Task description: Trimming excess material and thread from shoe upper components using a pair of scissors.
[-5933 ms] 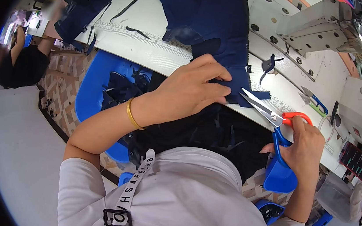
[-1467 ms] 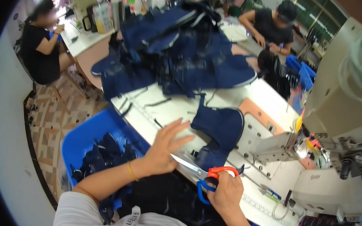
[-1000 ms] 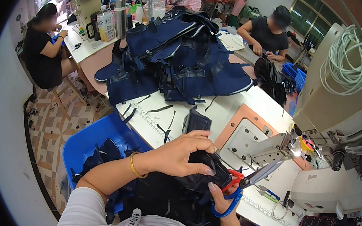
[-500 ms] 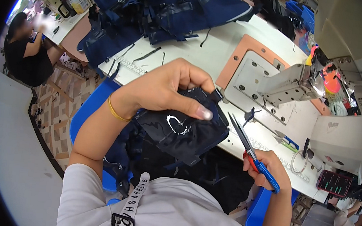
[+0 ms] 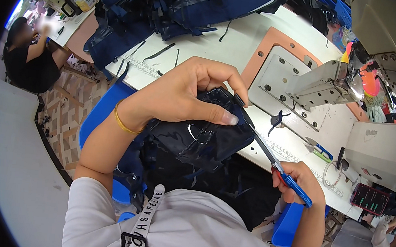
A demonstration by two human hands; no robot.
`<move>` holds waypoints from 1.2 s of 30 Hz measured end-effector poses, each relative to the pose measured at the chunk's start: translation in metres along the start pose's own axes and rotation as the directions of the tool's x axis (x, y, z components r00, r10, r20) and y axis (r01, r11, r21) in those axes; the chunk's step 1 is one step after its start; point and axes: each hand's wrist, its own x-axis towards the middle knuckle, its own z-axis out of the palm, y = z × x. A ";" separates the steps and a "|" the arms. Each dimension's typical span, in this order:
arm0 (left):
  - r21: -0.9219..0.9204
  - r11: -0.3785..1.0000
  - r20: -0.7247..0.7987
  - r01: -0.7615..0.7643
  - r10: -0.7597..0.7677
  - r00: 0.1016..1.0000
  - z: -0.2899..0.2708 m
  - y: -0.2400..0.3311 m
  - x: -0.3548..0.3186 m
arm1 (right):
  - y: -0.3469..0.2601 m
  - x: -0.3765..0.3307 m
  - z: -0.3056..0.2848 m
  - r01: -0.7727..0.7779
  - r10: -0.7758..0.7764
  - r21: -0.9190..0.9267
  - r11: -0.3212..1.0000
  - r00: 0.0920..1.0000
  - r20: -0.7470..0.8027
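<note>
The left hand (image 5: pixel 189 93) grips a glossy black-and-navy fabric piece (image 5: pixel 181 143); the right hand (image 5: pixel 300 180) holds metal scissors with blue-and-red handles (image 5: pixel 282 170), blades at the piece's edge. Beyond, a navy fabric heap (image 5: pixel 191 7) lies on the white tabletop (image 5: pixel 245 37).

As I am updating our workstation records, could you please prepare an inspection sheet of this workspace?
Surface: white sewing table, ruler strip along its edge.
Items in hand: dark glossy fabric piece; scissors, blades at its right edge.
Clutter: fabric strips, navy garment-piece pile.
Hands: left hand grips fabric piece; right hand holds scissors.
Cables: pale cord loop, purpose unclear.
Surroundings: sewing machine, phone, seated co-worker.
</note>
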 end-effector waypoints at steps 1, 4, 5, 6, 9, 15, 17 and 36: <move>-0.001 1.000 0.003 0.002 -0.002 1.000 0.000 0.000 0.000 | 0.001 -0.001 0.000 -0.033 0.033 0.049 0.998 0.999 0.000; 0.061 0.996 0.011 -0.061 0.060 0.998 0.003 0.001 -0.002 | -0.004 -0.004 -0.002 -0.082 0.083 0.099 0.992 0.997 -0.001; 0.081 0.995 -0.007 -0.063 0.064 0.998 0.005 0.002 -0.003 | -0.006 -0.004 -0.004 -0.097 0.098 0.098 0.990 0.995 -0.004; 0.100 0.993 -0.023 -0.064 0.067 0.997 0.007 0.003 -0.004 | -0.008 -0.005 -0.005 -0.098 0.099 0.101 0.990 0.995 -0.003; 0.325 0.923 0.008 -0.206 0.215 0.977 0.009 0.004 -0.005 | -0.011 -0.007 -0.007 -0.142 0.141 -0.045 0.989 0.990 -0.027; 0.469 0.841 0.022 -0.272 0.297 0.955 0.011 0.002 -0.008 | -0.020 -0.008 -0.005 -0.066 0.042 -0.176 0.982 0.990 -0.136; 0.463 0.839 0.031 -0.286 0.307 0.951 0.011 0.001 -0.010 | -0.019 -0.011 -0.005 -0.062 0.028 -0.246 0.967 0.990 -0.141; 0.533 0.700 0.099 -0.476 0.507 0.856 0.017 -0.017 -0.019 | -0.034 -0.004 0.009 -0.141 0.113 -0.154 0.978 0.977 -0.181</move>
